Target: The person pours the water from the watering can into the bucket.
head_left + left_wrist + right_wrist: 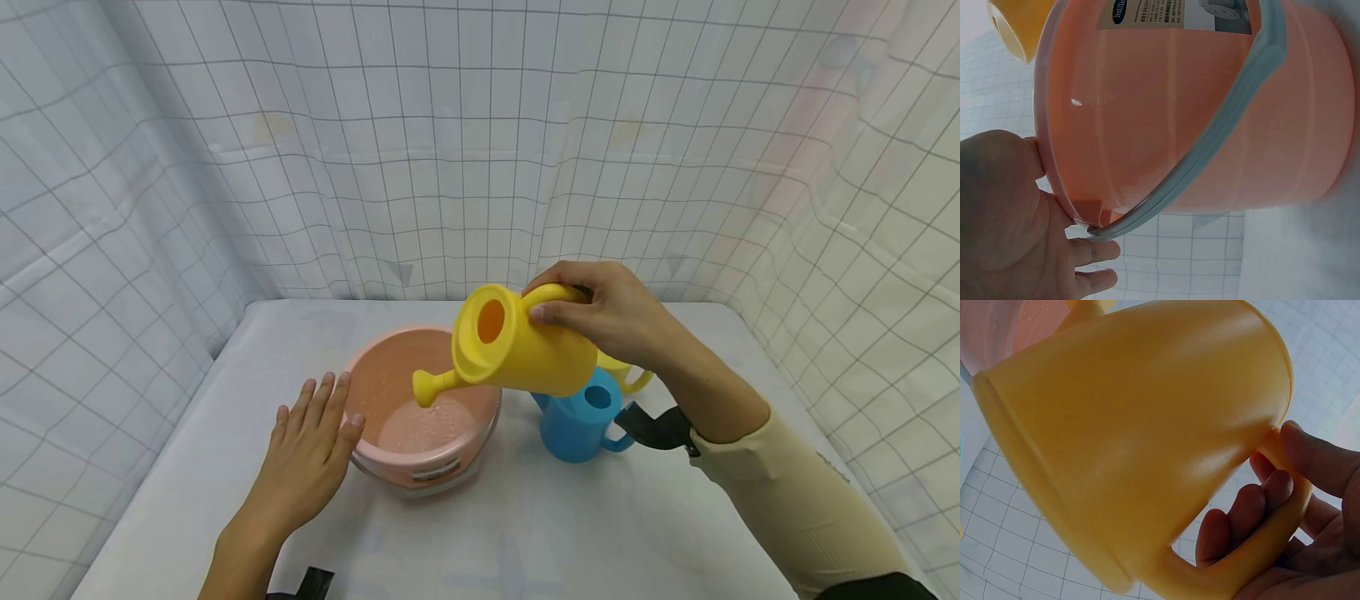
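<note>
1. Evidently the yellow watering can (536, 357) is in the air at the pink bucket (381, 375): spout (441, 384) tipped down over the bucket's inside, body reaching past its R rim, w/ the top opening visible.
2. R hand (611, 315) grips the can's loop handle (553, 293); R wrist cam shows fingers curled thru the loop, thumb by its upper end.
3. L hand (311, 437) lies at the bucket's L rim, fingers extended, not wrapped round anything; thumb side appears to touch the rim.
4. Handling, my guess: can is moulded plastic, stiff, prob. light when empty; fill level can't be told, so wt. is uncertain & any liquid would shift w/ tilt. Smooth, satiny skin, maybe slippery if wet; unlikely to break.
5. Best hold: loop handle, full finger wrap, thumb on top to steer tilt. Spout looks a poor hold, body too wide for an easy one-hand pinch.
6. Bucket: thin-walled, prob. a bit flexy; steady it at the rim. Its grey bail (1221, 128) hangs down the side, prob. hinged, so a loose hold for steadying.
7. R of bucket, on the white cloth (525, 517): blue watering can (573, 429), upright, plus a yellow handled vessel (617, 368) partly hidden, type unclear.
</note>
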A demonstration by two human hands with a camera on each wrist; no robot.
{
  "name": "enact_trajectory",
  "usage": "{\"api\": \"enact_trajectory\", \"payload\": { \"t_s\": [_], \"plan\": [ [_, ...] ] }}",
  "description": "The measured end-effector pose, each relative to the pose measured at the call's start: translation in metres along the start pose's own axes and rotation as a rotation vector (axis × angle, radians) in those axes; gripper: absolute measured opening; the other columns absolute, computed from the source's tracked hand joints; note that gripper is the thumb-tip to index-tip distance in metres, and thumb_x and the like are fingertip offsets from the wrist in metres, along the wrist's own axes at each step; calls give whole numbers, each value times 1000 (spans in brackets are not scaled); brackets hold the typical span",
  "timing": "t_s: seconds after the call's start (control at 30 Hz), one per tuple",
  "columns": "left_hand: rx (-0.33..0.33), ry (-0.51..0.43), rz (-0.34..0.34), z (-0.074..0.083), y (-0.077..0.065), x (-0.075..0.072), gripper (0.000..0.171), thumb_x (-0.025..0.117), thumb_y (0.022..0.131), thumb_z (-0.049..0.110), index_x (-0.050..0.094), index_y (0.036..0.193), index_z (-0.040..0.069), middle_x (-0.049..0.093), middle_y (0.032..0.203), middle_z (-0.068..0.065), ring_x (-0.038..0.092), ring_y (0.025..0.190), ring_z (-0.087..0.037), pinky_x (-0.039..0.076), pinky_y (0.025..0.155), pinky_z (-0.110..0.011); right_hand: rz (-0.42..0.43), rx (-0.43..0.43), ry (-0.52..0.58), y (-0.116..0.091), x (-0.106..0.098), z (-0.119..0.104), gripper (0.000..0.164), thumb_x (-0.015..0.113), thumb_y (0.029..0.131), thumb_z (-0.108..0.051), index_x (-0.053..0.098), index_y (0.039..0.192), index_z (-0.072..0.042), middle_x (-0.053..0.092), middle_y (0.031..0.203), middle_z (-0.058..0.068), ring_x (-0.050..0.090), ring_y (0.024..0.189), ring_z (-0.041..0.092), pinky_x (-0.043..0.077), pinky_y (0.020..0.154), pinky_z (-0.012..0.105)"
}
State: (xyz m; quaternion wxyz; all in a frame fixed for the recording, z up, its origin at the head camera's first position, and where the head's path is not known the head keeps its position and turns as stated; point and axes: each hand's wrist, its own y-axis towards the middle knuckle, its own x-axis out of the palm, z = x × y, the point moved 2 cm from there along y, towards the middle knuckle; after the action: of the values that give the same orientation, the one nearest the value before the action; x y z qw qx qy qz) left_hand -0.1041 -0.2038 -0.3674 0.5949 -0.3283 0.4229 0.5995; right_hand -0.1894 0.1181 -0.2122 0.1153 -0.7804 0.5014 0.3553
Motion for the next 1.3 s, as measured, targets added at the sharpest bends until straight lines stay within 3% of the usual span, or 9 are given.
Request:
{"api": "enact_trajectory", "payload": {
  "t_s": [1.3],
  "plan": [
    [-3, 1, 3, -1, 1, 2, 64, 23, 101, 49, 2, 153, 19, 9, 159, -18, -5, 147, -38, -8, 114, -63, -8, -9, -45, 1, 1, -4, 19, 66, 88, -31, 68, 105, -22, 67, 103, -3, 58, 90, 18, 51, 80, 32]
  ]
}}
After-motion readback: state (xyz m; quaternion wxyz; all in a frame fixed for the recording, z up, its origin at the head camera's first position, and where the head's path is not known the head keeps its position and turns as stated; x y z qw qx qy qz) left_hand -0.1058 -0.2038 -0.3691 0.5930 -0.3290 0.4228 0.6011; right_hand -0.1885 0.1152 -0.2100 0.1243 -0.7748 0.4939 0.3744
